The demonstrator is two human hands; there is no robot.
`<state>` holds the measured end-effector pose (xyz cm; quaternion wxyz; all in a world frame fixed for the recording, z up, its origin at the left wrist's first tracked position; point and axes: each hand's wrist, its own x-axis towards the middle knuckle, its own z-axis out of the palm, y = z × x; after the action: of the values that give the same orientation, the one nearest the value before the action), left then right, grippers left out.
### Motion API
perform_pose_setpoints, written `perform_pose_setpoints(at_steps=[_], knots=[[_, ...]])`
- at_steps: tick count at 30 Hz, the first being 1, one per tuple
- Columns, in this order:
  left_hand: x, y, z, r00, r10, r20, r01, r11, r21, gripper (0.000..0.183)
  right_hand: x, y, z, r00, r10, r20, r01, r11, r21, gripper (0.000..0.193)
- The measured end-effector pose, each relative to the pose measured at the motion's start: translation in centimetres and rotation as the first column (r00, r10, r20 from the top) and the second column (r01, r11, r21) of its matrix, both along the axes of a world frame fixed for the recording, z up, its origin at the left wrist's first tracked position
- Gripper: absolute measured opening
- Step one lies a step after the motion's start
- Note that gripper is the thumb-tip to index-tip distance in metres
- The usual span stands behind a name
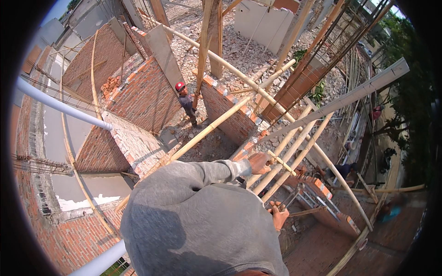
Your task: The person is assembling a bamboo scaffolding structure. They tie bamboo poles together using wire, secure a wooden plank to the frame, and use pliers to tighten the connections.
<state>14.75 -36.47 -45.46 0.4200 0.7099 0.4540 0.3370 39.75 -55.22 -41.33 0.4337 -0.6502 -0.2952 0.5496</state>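
Grey-sleeved, my left arm reaches across to the right, and my left hand [260, 163] is closed beside the upper end of a short bamboo stick [282, 163]. What its fingers hold is hidden. The stick lies across several long bamboo poles [294, 149] that slope up to the right. Lower down, my right hand [278, 215] is closed with its fingers bent, next to thin dark rods [291, 198]. Whether it grips one of these rods or something smaller is too small to make out.
Long bamboo poles [216, 122] cross in front of me, and a pale beam [350, 96] slants at right. Below, a person in a red helmet [186, 101] stands between brick walls [142, 89]. Broken rubble [248, 50] covers the far ground. A white pipe [64, 103] runs at left.
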Motion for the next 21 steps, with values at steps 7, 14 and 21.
perform_pose_setpoints(at_steps=[7, 14, 21], knots=[[-1.2, 0.4, 0.6, 0.994, -0.053, -0.098, 0.040, 0.991, -0.129, 0.032, 0.1, 0.8, -0.5, 0.998, 0.038, -0.054, -0.039, 0.999, -0.035, 0.009], [-1.3, 0.2, 0.2, 0.979, -0.122, -0.165, 0.090, 0.978, -0.186, 0.034, -0.4, 1.0, 0.0, 0.998, 0.064, 0.018, -0.063, 0.997, -0.042, 0.009], [-1.2, 0.6, 0.8, 0.958, -0.201, -0.207, 0.154, 0.963, -0.223, 0.038, -0.5, 1.0, 0.1, 0.999, 0.016, 0.030, -0.014, 0.999, -0.038, 0.011]])
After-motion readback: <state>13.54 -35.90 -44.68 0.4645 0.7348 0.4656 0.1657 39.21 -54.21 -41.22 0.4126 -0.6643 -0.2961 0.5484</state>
